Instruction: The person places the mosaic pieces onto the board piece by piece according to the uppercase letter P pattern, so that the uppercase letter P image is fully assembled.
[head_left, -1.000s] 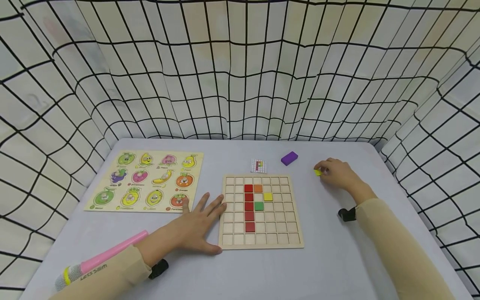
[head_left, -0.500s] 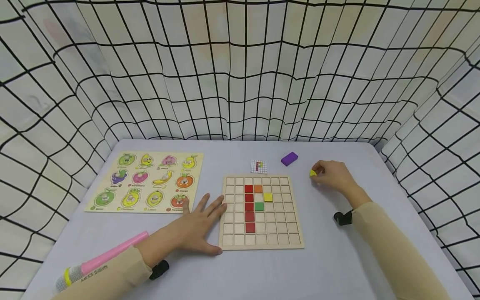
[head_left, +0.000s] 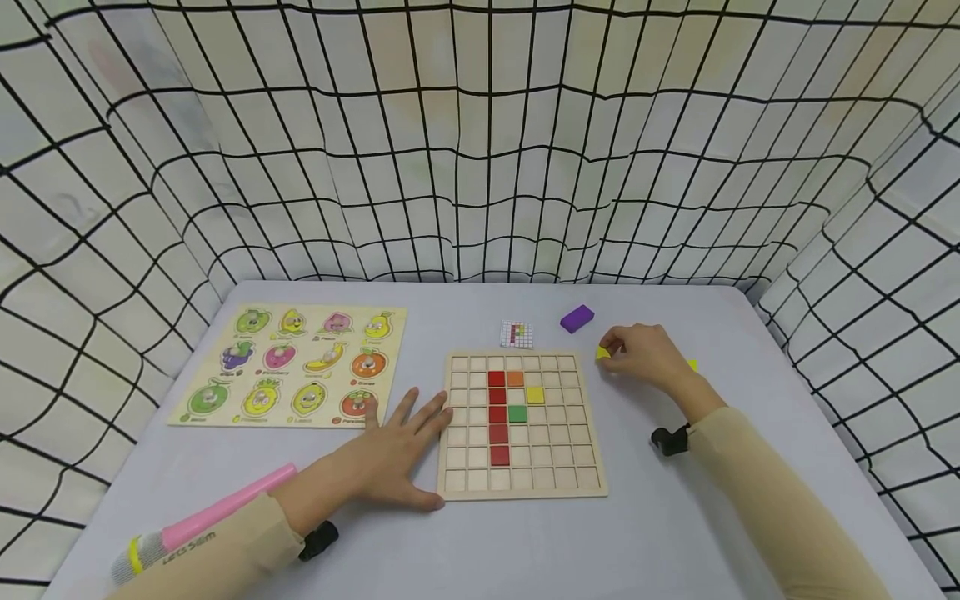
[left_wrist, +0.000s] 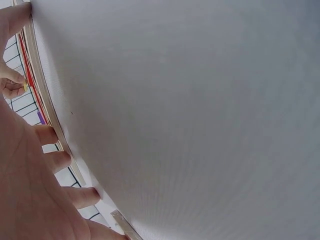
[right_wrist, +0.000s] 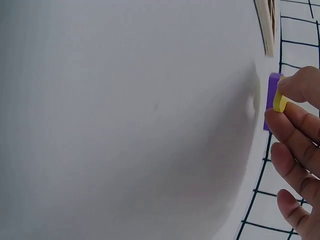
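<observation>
My right hand (head_left: pixel 639 354) pinches a small yellow tile (right_wrist: pixel 279 97) between thumb and fingertips, just right of the board's upper right corner. The wooden grid board (head_left: pixel 551 487) lies flat in the middle of the table. A column of red tiles (head_left: pixel 498 414) stands in it, with an orange tile (head_left: pixel 515 378), a green tile (head_left: pixel 517 413) and a yellow tile (head_left: pixel 535 395) in cells to the right. Fingers spread, my left hand (head_left: pixel 393 458) rests at the board's left edge, its thumb by the lower left corner. One fingertip overlaps the fruit puzzle board (head_left: pixel 292 367).
A small pattern card (head_left: pixel 517 334) lies behind the board, and a purple block (head_left: pixel 577 318) to its right. Another yellow tile (head_left: pixel 693 365) shows past my right wrist. A pink tube (head_left: pixel 225 507) lies by my left forearm. Black-lined netting (head_left: pixel 480 175) stands around the table.
My right hand has moved left toward the board with the yellow tile, uncovering another yellow tile behind the wrist. My left hand has stayed in place.
</observation>
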